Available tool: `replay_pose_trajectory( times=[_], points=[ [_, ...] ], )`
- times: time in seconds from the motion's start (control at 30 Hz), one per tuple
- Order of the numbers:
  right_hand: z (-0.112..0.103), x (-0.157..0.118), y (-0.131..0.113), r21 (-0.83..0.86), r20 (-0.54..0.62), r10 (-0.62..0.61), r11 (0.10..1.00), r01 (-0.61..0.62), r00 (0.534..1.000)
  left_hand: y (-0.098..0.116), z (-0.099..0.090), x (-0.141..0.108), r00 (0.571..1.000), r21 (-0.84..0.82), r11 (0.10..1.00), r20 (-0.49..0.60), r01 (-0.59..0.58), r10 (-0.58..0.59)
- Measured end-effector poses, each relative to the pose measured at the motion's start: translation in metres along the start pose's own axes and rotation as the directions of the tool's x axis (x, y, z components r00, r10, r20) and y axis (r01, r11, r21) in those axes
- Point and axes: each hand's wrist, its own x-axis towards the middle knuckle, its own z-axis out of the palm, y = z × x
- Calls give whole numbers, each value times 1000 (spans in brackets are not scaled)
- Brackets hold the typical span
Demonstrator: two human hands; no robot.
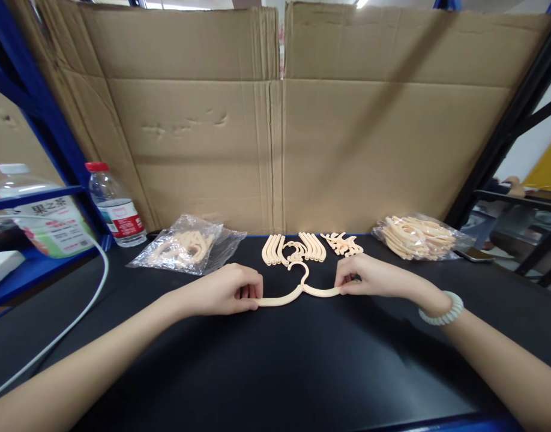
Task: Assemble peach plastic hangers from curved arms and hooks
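A cream plastic clothes hanger spans the space between my hands, low over the black table, its hook pointing away from me. My left hand is closed on the end of its left arm, and my right hand pinches the end of the right arm. The two arms meet at the base of the hook. Just beyond it lie two rows of loose hanger arms, with several hooks between them. A small pile of cream hook pieces sits to their right.
A clear bag of cream parts lies at the back left, another bag at the back right beside a phone. A red-capped bottle stands left. A white cable crosses the left side. Cardboard walls the back.
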Motion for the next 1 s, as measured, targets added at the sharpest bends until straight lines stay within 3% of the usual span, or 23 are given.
replay_pose_trajectory(
  times=[0.33, 0.6, 1.0],
  points=[
    [9, 6, 3, -88, -154, 13, 996, -26, 988, -22, 11, 4, 980, 94, 994, -184, -62, 79],
    [-2, -1, 6, -38, -17, 41, 998, -42, 999, -20, 16, 4, 977, 172, 983, -190, -67, 100],
    [-3, 0, 13, -24, -57, 97, 995, -99, 994, -26, 24, 9, 950, 231, 972, -293, -42, 111]
  ],
)
